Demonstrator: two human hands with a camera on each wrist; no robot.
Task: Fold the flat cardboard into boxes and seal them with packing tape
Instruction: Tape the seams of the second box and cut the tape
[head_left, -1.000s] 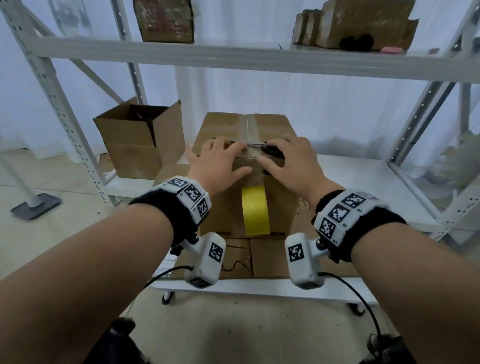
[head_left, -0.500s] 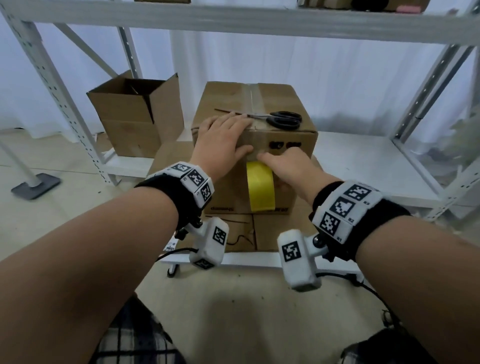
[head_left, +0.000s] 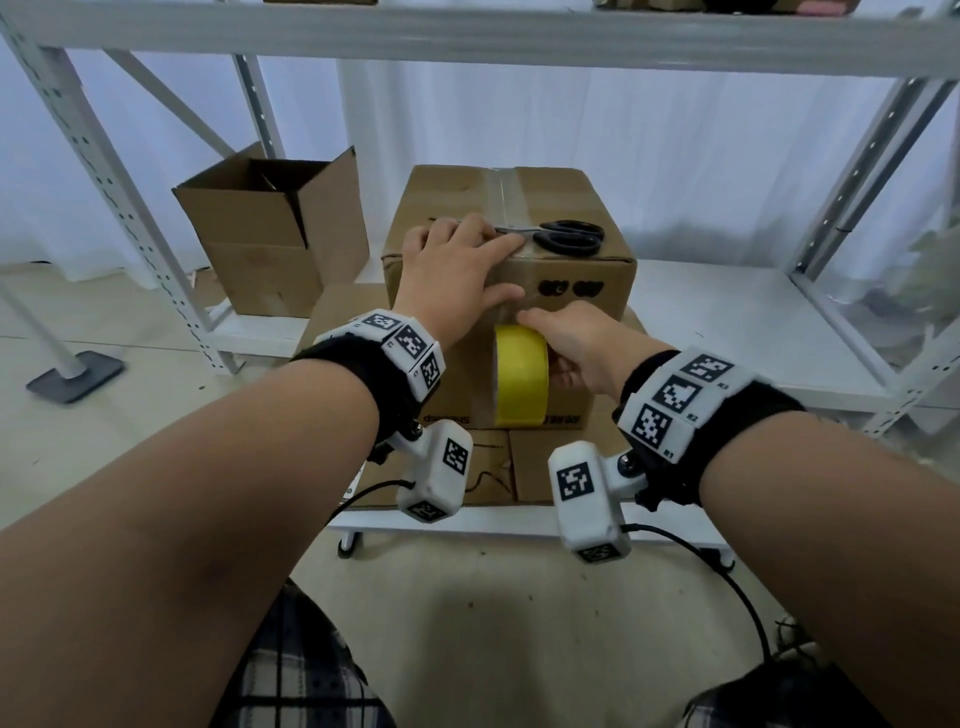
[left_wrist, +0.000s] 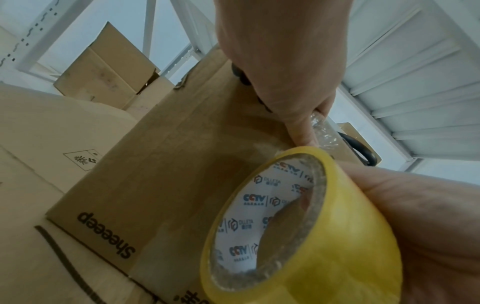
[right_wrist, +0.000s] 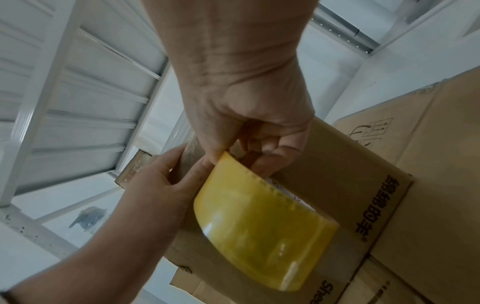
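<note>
So the closed cardboard box (head_left: 566, 280) sits on some flat cardboard (head_left: 332, 322) on the white shelf (head_left: 717, 322), and everything else is placed off that box. Left hand (head_left: 452, 270) lies flat over the box's top front edge, fingers straight and pressing down, thumb on the front face right by the clear tape strip (head_left: 503, 197) that runs along the top seam. Right hand (head_left: 576, 343) has its grip clamped on the yellow tape roll (head_left: 521, 379), fingers curled into the core, roll held against the box's front face just below the left thumb. In the left wrist view the core shows printed logos. Black-handled scissors (head_left: 569, 241) lie on top of the box, touching the left fingertips. An open empty box (head_left: 270, 249) stands to the left of the closed one, on the same shelf.
</note>
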